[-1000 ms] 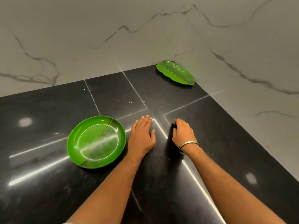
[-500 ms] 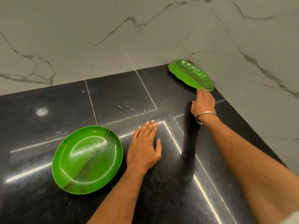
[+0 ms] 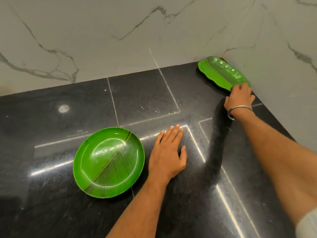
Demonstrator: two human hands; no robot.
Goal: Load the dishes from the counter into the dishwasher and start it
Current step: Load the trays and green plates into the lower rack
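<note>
Head view: my left hand [image 3: 167, 155] lies flat, fingers straight, on the black counter [image 3: 51, 212] just right of the round plate [image 3: 109, 162]. My right hand [image 3: 240, 97] curls over the near end of the leaf dish [image 3: 221, 73] in the corner.

Bright overhead glare streaks on glossy black counter [image 3: 51, 212], wide-angle edge bending

The right hand [image 3: 240, 98] hides the leaf-shaped dish's [image 3: 221, 73] near tip.
</note>
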